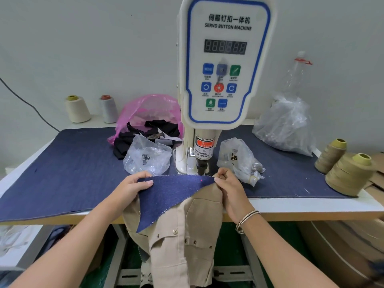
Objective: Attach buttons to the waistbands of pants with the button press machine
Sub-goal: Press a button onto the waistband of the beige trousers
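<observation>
A servo button machine [224,59] stands at the table's middle, its press head [202,167] pointing down. Just in front of the head, a piece of dark blue denim [172,194] is stretched between my hands, with a red laser dot on it. My left hand [133,186] grips the denim's left corner, thumb on top. My right hand [228,183] pinches its right corner together with the beige pants [187,235] beneath. The pants hang down over the table's front edge and show several metal snaps.
Blue denim cloth [72,163] covers the tabletop. Clear bags of buttons [145,156] [239,159] flank the machine's base. A pink bag with black fabric [145,121] and a large clear bag [286,125] lie behind. Thread cones [349,175] [76,109] stand right and back left.
</observation>
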`<control>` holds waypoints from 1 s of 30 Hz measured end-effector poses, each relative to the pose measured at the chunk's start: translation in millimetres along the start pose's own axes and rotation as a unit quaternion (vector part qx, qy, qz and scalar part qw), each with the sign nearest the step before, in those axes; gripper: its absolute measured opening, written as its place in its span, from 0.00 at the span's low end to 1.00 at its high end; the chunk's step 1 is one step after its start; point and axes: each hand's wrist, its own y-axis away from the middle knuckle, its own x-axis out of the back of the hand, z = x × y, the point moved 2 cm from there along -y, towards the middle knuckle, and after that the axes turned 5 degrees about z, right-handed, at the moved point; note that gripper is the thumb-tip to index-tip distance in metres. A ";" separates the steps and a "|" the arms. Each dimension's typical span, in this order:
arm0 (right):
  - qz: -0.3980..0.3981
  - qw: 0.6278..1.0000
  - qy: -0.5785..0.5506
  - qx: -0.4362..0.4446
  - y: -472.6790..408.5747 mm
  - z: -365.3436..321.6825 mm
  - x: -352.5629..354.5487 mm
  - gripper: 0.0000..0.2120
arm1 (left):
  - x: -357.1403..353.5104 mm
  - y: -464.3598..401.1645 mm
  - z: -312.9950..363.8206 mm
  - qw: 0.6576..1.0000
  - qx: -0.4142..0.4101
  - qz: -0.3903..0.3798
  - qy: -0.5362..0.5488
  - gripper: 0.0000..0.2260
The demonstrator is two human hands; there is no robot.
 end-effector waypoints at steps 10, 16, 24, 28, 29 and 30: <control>0.008 1.000 0.001 -0.002 1.1 0.4 -1.1 0.10 | -1.2 0.7 1.0 1.000 0.004 0.004 0.003 0.07; 0.001 1.000 0.019 0.001 1.5 0.5 1.3 0.10 | 0.2 0.8 -1.3 1.000 -0.003 0.008 -0.011 0.06; 0.002 1.000 0.008 -0.011 4.4 -0.4 3.8 0.11 | -1.3 7.0 8.9 1.000 0.005 -0.012 -0.014 0.07; 0.006 0.991 -0.133 0.004 16.9 -15.8 16.4 0.10 | -14.3 15.2 19.9 0.993 -0.011 -0.097 -0.059 0.06; -0.004 0.990 -0.141 0.012 22.4 -22.9 23.0 0.09 | -17.7 16.6 20.8 0.988 -0.009 -0.124 -0.094 0.07; -0.016 0.991 -0.128 0.019 28.0 -30.7 30.5 0.08 | -21.0 17.8 21.4 0.981 -0.008 -0.146 -0.130 0.09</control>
